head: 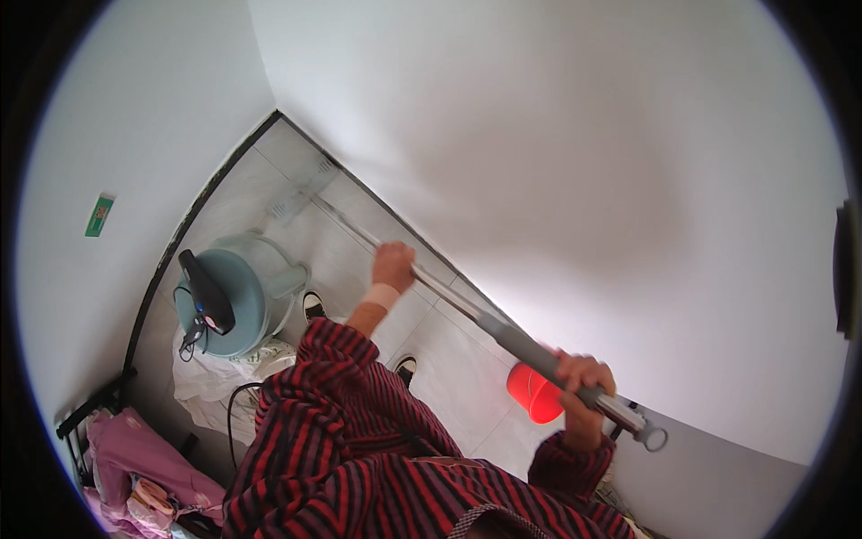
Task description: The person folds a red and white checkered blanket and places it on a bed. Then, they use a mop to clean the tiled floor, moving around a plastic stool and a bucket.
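Both of my hands hold a long metal mop handle [448, 294] that slants across the view. My left hand [394, 266] closes around its bare metal part near the middle. Around the grey grip sleeve near the ring end is my right hand [584, 381], slightly blurred. The handle's far end meets a flat, pale, see-through-looking mop head [302, 192], blurred on the tiled floor beside the wall's dark skirting. A red plastic bucket [532, 394] is on the floor beyond the grip, partly hidden by the handle.
At left, a blue-green lidded bucket [249, 296] carries a black hair dryer [205, 293] with a cord. White plastic bags [209, 397] lie beside it. Pink bedding [145, 451] rests on a black metal frame at lower left. White walls [539, 135] meet in the far corner.
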`<state>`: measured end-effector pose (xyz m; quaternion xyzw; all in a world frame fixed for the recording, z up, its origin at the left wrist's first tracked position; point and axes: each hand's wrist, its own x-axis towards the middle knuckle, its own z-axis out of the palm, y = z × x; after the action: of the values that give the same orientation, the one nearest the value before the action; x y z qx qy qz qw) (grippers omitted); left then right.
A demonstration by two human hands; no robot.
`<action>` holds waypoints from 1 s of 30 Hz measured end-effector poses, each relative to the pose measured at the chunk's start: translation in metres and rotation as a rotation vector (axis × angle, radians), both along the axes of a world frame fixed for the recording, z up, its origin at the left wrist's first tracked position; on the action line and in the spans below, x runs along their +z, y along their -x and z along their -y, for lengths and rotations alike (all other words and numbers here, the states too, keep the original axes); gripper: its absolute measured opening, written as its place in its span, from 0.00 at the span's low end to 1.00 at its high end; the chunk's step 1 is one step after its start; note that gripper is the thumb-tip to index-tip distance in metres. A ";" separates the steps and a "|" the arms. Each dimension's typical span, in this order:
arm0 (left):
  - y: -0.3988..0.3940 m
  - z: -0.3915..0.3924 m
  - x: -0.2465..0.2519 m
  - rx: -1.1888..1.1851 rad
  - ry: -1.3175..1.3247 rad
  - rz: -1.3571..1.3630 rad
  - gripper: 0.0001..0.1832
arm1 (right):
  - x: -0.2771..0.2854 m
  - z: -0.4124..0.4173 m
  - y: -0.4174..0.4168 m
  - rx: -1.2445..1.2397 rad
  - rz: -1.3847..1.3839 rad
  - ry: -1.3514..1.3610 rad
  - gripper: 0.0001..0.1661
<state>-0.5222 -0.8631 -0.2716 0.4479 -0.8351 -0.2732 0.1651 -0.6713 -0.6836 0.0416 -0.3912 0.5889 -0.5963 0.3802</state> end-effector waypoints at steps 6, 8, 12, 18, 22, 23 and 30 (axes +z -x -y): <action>0.129 -0.181 0.044 -0.358 -0.121 -0.164 0.03 | 0.076 -0.162 0.096 -0.106 -0.159 -0.053 0.23; 0.166 -0.234 0.062 -0.394 -0.200 -0.268 0.03 | 0.113 -0.184 0.108 -0.125 -0.293 -0.124 0.21; 0.210 -0.303 0.083 -0.497 -0.405 -0.510 0.05 | 0.147 -0.190 0.104 -0.142 -0.450 -0.059 0.26; 0.218 -0.289 0.116 -0.560 -0.618 -0.447 0.09 | 0.127 -0.156 0.099 -0.216 -0.346 0.300 0.22; 0.185 -0.246 0.122 -0.495 -0.692 -0.529 0.12 | 0.140 -0.094 0.079 -0.276 -0.322 0.475 0.17; 0.170 -0.234 0.124 -0.426 -0.671 -0.635 0.12 | 0.145 -0.077 0.075 -0.292 -0.282 0.537 0.17; -0.061 -0.160 -0.087 0.573 -1.303 -1.205 0.12 | 0.167 0.053 0.001 0.056 -0.146 0.723 0.16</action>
<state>-0.4610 -0.7027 -0.3584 0.4238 -0.1479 -0.8231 0.3479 -0.6721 -0.7366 0.2083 -0.5577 0.3549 -0.7257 0.1906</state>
